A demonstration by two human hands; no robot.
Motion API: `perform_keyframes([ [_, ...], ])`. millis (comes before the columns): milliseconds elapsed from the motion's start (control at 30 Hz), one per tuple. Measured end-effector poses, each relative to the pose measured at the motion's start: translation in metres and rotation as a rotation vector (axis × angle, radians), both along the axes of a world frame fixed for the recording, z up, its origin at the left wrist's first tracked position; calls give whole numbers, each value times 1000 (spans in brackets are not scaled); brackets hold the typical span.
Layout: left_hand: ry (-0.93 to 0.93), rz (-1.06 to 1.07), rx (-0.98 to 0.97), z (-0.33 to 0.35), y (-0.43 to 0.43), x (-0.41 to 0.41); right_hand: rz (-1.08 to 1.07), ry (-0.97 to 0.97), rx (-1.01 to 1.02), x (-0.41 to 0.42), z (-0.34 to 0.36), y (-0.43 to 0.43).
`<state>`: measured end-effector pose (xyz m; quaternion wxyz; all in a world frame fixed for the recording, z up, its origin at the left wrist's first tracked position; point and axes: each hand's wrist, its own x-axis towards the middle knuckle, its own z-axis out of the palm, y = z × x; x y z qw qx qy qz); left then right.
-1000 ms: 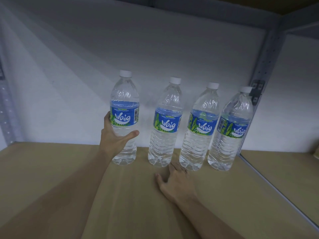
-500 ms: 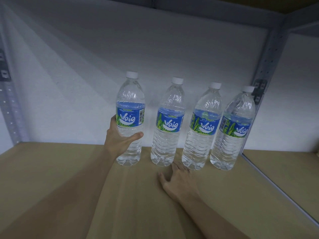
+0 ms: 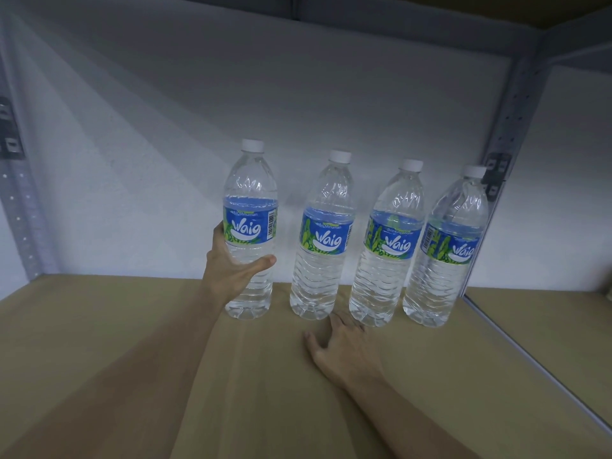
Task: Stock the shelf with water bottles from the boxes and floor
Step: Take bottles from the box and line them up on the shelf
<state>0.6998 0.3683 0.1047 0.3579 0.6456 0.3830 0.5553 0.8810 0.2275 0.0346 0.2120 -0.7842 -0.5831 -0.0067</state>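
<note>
Left hand (image 3: 231, 273): wrapped around the leftmost bottle (image 3: 250, 207), with the thumb across its front just below the label and the fingers behind it, out of sight.
Right hand (image 3: 342, 347): lies palm down on the shelf board (image 3: 132, 359), fingers loosely spread and holding nothing. The fingertips reach close to the base of the third bottle (image 3: 389, 246); whether they touch it cannot be told.
Leftmost bottle: upright, base on or just above the board, near the white back wall (image 3: 298, 104), at the left end of a row.
Row: second bottle (image 3: 323, 243), third bottle and fourth bottle (image 3: 445, 256) stand upright to its right, with small gaps between them.
Handling, as a judgement: full and capped, so fairly heavy. The thin clear plastic would likely dent under a hard squeeze, and the smooth label may slip.
Best hold: around the ribbed body under the label.
</note>
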Motion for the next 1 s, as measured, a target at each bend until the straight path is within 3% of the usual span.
perform_keyframes([
  [1000,89,129,-112,-2,-32,1,-28,-19,30,-7,9,-7],
])
